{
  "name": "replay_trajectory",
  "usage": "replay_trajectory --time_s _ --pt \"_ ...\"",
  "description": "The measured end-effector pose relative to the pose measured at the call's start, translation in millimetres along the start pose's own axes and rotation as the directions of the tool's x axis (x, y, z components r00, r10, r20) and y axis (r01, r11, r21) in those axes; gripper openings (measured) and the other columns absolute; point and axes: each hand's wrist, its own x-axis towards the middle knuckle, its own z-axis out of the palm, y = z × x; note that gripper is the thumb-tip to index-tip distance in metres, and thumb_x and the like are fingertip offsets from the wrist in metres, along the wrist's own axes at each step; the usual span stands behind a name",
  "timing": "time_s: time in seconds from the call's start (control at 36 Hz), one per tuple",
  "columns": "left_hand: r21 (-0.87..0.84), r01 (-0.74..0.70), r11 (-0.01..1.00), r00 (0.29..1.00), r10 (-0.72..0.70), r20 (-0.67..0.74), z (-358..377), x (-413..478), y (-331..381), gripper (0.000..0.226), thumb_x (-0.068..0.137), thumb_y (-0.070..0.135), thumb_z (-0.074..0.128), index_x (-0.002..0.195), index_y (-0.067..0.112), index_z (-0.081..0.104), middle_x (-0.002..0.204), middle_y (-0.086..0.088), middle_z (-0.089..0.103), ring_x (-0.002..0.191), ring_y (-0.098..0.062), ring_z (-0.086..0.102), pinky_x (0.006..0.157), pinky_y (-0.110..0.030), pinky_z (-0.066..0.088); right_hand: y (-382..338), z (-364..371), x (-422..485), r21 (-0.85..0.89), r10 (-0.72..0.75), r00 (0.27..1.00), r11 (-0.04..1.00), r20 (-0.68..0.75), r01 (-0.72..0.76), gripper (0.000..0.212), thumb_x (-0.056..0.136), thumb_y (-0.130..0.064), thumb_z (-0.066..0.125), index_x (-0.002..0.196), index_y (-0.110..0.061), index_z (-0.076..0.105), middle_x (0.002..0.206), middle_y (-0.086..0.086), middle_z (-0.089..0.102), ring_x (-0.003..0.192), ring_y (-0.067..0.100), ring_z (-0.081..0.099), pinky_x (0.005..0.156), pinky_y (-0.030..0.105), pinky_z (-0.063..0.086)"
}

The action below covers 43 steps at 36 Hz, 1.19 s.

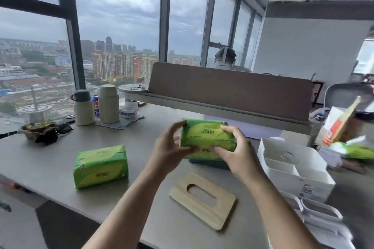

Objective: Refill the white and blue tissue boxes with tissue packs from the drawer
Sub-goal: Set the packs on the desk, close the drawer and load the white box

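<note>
Both hands grip one green tissue pack (207,137) above the blue tissue box (210,163): the left hand (169,147) clasps its left end, and the right hand (235,148) wraps its fingers (226,128) over the right end. The blue box sits mid-counter, mostly hidden beneath the pack. A wooden lid (203,200) lies flat just in front. A second green pack (101,166) rests to the left, with bare counter (141,133) between. The white tissue box (293,168) stands open near the right edge. The pack's printing is too blurred to read.
</note>
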Motion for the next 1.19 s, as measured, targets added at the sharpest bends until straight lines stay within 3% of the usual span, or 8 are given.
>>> replay_trajectory --time_s 0.11,0.19,0.39,0.53,0.67,0.92,1.06,1.19 --pt "0.036 -0.080 0.996 0.992 0.076 0.102 53.6 30.5 16.0 0.077 0.063 0.007 0.087 0.128 0.031 0.053 0.111 -0.003 0.067 0.095 -0.013 0.067 0.074 -0.025 0.059 23.1 -47.8 17.3 -0.024 0.033 0.994 0.999 -0.106 -0.036 0.057 0.071 -0.028 0.082 0.121 -0.034 0.055 0.117 -0.007 0.063 0.107 0.014 0.059 0.088 0.030 0.050" --pt "0.090 -0.127 0.988 0.983 0.113 0.141 90.0 45.7 27.2 0.078 0.062 0.022 0.087 0.130 0.036 0.052 0.118 -0.001 0.066 0.105 -0.017 0.065 0.088 -0.036 0.056 37.9 -80.9 28.2 -0.055 0.071 0.989 0.995 -0.133 -0.079 0.056 0.072 -0.026 0.082 0.121 -0.032 0.057 0.118 -0.002 0.062 0.107 0.012 0.055 0.083 0.026 0.045" --pt "0.153 -0.206 0.967 0.955 0.164 0.248 175.2 69.5 49.4 0.079 0.068 0.029 0.084 0.138 0.030 0.048 0.116 0.010 0.053 0.106 -0.008 0.050 0.084 -0.020 0.037 88.3 -152.2 43.8 -0.114 0.130 0.966 0.981 -0.222 -0.158 0.056 0.068 -0.029 0.085 0.117 -0.033 0.058 0.124 0.006 0.063 0.122 0.023 0.055 0.101 0.042 0.045" --pt "0.173 -0.187 0.967 0.942 0.127 0.310 222.8 80.3 47.9 0.075 0.069 0.026 0.084 0.135 0.031 0.050 0.117 0.004 0.059 0.110 -0.017 0.057 0.079 -0.021 0.041 119.5 -182.2 45.8 -0.156 0.145 0.965 0.971 -0.220 -0.182 0.056 0.070 -0.024 0.084 0.120 -0.027 0.057 0.120 0.002 0.061 0.116 0.018 0.054 0.094 0.031 0.043" --pt "0.227 -0.183 0.957 0.938 0.101 0.331 254.0 83.9 35.7 0.074 0.067 0.028 0.085 0.134 0.028 0.052 0.126 0.000 0.061 0.117 -0.020 0.056 0.091 -0.027 0.046 151.1 -197.5 45.7 -0.208 0.192 0.963 0.951 -0.191 -0.230 0.056 0.071 -0.019 0.083 0.120 -0.025 0.056 0.113 -0.001 0.062 0.105 0.017 0.056 0.087 0.031 0.044" --pt "0.329 -0.174 0.928 0.943 0.061 0.328 279.3 88.9 12.8 0.070 0.068 0.025 0.083 0.132 0.024 0.054 0.119 -0.005 0.065 0.114 -0.024 0.057 0.088 -0.027 0.046 185.9 -194.4 47.6 -0.319 0.229 0.961 0.909 -0.154 -0.268 0.057 0.071 -0.019 0.083 0.121 -0.027 0.056 0.116 0.001 0.065 0.107 0.019 0.061 0.094 0.035 0.049" --pt "0.435 -0.228 0.871 0.935 0.071 0.348 281.9 90.2 8.0 0.062 0.072 0.023 0.080 0.130 0.022 0.057 0.117 -0.008 0.066 0.108 -0.027 0.059 0.081 -0.026 0.045 187.4 -192.5 47.1 -0.391 0.242 0.962 0.879 -0.129 -0.273 0.055 0.074 -0.018 0.079 0.123 -0.026 0.056 0.115 -0.001 0.063 0.100 0.020 0.060 0.082 0.028 0.044" --pt "0.531 -0.324 0.783 0.922 0.135 0.363 287.1 91.3 0.8 0.039 0.072 0.026 0.076 0.110 0.017 0.068 0.102 -0.008 0.070 0.102 -0.030 0.057 0.077 -0.033 0.047 191.3 -190.8 46.5 -0.395 0.245 0.959 0.875 -0.140 -0.281 0.047 0.073 -0.017 0.081 0.118 -0.018 0.064 0.122 0.003 0.065 0.110 0.021 0.061 0.095 0.032 0.047"
